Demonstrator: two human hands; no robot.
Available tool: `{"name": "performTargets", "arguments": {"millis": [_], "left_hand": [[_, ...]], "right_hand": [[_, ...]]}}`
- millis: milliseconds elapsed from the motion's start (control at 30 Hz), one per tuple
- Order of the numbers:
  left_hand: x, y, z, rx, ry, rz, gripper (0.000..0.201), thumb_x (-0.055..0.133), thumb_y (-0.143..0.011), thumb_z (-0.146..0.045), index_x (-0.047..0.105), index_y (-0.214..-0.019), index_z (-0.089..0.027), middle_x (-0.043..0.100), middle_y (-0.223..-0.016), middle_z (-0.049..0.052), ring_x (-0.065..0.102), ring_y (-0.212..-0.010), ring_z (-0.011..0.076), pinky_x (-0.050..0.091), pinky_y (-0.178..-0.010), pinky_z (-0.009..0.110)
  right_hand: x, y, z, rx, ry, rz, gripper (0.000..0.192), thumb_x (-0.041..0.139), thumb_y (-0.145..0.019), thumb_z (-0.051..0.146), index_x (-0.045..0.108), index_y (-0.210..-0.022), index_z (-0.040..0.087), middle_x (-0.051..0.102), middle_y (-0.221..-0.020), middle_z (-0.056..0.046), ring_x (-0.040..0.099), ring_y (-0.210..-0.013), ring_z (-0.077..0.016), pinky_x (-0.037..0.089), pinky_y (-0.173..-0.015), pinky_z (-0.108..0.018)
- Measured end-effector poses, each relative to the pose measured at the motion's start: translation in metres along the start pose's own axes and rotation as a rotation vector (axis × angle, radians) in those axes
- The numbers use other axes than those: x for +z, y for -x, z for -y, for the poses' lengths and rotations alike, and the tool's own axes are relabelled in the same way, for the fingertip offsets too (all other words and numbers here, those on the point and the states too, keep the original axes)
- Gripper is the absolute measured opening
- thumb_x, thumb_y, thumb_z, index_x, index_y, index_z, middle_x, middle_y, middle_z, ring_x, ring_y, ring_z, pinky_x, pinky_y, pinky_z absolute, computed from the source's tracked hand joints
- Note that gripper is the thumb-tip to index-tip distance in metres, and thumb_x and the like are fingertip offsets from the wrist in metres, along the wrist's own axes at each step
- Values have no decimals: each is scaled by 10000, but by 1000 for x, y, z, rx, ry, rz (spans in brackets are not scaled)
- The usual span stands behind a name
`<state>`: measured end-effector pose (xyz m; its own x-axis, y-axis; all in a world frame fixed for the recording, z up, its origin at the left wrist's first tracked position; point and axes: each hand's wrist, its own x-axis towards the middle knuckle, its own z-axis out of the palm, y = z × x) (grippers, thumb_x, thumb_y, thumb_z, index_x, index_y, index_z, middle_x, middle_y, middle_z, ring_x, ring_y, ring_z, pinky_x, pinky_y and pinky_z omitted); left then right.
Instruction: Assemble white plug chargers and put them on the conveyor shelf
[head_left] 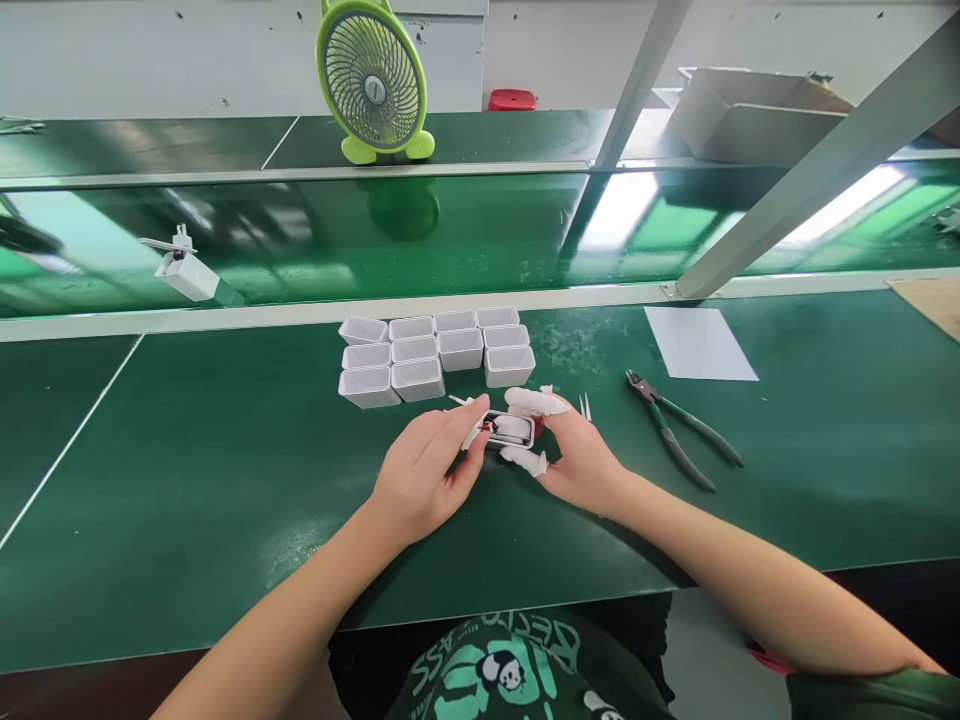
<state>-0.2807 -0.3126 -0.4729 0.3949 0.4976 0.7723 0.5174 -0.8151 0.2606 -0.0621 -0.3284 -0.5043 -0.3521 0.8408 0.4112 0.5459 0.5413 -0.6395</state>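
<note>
Between my hands, above the bench, is a small white open case (514, 431) with a rounded white part and thin red and dark wires inside. My left hand (427, 470) is closed, its thumb and fingertips pinching the case's left end by the wires. A thin white piece sticks out past its fingertips; what it belongs to is hidden. My right hand (585, 462), with white covers on its thumb and a finger, grips the case's right end from both sides. Beside my right hand lie the pale tips of a tweezer-like tool (585, 407), the rest hidden.
Several white open boxes (418, 380) stand in rows beyond my hands. Diagonal cutters (679, 428) and a white paper sheet (701, 343) lie to the right. A green fan (373, 85) and a grey bin (757, 125) stand on the shelf. A slanted metal post (787, 180) rises at right.
</note>
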Motion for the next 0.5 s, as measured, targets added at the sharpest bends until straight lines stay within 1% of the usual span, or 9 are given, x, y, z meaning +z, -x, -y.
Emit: {"name": "performTargets", "arguments": {"millis": [100,200,267,300,367,433,500], "left_hand": [[-2,0,-2,28,58,24,553,691,-833,-26,571,-1358,-151,773,-1026,82,709,-829,162,606,-785,288],[-2,2,-1,98,142,64,559,696,-834,-22,555,-1367,-113,760,-1090,122,718,-942,193,607,-830,325],[-1,4,1,110,154,72,511,697,-833,-15,588,-1324,-109,735,-1152,148,708,-981,206,601,-839,341],[-1,4,1,109,144,77,476,696,-837,-18,610,-1294,-118,729,-1149,146,703,-963,203,599,-822,339],[0,2,0,103,107,89,394,689,-858,-47,642,-1236,-147,732,-1048,111,688,-879,181,595,-762,313],[-1,0,-2,89,55,134,311,670,-892,-96,657,-1189,-188,715,-914,56,671,-803,157,585,-716,277],[-1,-2,-2,97,11,190,258,638,-922,-130,659,-1162,-222,703,-864,31,670,-780,152,579,-712,267]], "right_hand": [[-1,0,-1,-17,1,11,606,629,-919,241,357,-1457,295,642,-1200,-84,637,-1105,-262,545,-994,-496],[-2,-1,-2,-51,6,20,582,619,-925,242,367,-1447,289,648,-1161,-77,638,-1079,-254,544,-992,-488],[-3,-2,-3,-62,10,17,579,629,-921,251,373,-1441,277,647,-1168,-83,632,-1083,-254,546,-987,-478],[-4,-2,-3,-62,8,14,579,631,-921,254,374,-1439,272,645,-1181,-87,630,-1088,-255,551,-978,-471],[-5,-3,-2,-61,-1,17,581,630,-920,245,371,-1439,275,643,-1198,-89,627,-1099,-255,563,-948,-455],[-5,-3,-1,-67,-6,15,585,623,-918,222,368,-1440,283,649,-1179,-83,624,-1106,-255,570,-925,-444],[-5,-3,-1,-72,-3,14,577,621,-915,210,375,-1433,278,651,-1156,-82,623,-1098,-253,573,-908,-434]]}}
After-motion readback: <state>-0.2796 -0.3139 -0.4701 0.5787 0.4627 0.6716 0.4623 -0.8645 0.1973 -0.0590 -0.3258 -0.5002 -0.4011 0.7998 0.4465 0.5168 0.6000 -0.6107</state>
